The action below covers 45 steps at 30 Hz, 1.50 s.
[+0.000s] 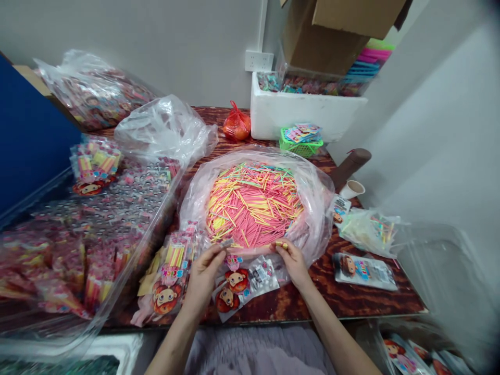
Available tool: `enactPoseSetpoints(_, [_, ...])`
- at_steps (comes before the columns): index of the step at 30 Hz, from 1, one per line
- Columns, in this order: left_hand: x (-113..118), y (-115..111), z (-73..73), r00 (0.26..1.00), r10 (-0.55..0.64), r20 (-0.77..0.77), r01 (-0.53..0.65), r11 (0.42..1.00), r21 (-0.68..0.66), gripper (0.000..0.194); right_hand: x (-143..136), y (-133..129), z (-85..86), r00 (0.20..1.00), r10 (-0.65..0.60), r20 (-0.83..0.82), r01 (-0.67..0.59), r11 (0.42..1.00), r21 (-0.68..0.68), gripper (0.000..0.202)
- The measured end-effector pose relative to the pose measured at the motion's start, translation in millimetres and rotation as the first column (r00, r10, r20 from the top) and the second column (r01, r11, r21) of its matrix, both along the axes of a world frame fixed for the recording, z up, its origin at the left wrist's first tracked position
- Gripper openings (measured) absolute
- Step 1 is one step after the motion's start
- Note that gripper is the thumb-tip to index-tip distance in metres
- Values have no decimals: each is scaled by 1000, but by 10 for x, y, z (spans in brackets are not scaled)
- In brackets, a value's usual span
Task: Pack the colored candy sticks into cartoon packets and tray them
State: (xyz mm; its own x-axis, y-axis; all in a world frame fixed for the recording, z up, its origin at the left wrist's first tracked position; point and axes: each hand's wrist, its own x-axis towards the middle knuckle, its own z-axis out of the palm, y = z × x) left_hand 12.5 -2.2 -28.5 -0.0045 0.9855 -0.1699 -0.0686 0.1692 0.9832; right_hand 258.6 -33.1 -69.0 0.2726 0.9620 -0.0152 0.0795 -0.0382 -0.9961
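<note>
In front of me a clear plastic bag lies open, heaped with thin pink, yellow and green sticks. My left hand is at its near edge, thumb and fingers pinched on the top of a small printed plastic packet. Across from it, my right hand is closed around a small bunch of sticks, whose yellowish ends show. Between and below my hands lie flat printed packets with a red-haired cartoon figure. Left of my left hand rest packets filled with sticks.
A clear bin at left holds many filled packets. Behind stand a red bag, a green basket with cards and a white foam box. At right are a brown bottle, paper cup and packet stack.
</note>
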Motion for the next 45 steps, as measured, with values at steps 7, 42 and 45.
enactPoseSetpoints(7, [38, 107, 295, 916, 142, 376, -74, 979, -189, 33, -6, 4, -7, 1000, -1, -4, 1, 1000, 3, 20])
enactPoseSetpoints(42, [-47, 27, 100, 982, 28, -186, -14, 997, 73, 29, -28, -6, -69, 999, -42, -9, 42, 999, -2, 18])
enactPoseSetpoints(45, [-15, 24, 121, 986, 61, -155, -52, 997, 59, 30, -28, -9, -85, 999, -43, -21, 43, 999, 4, 18])
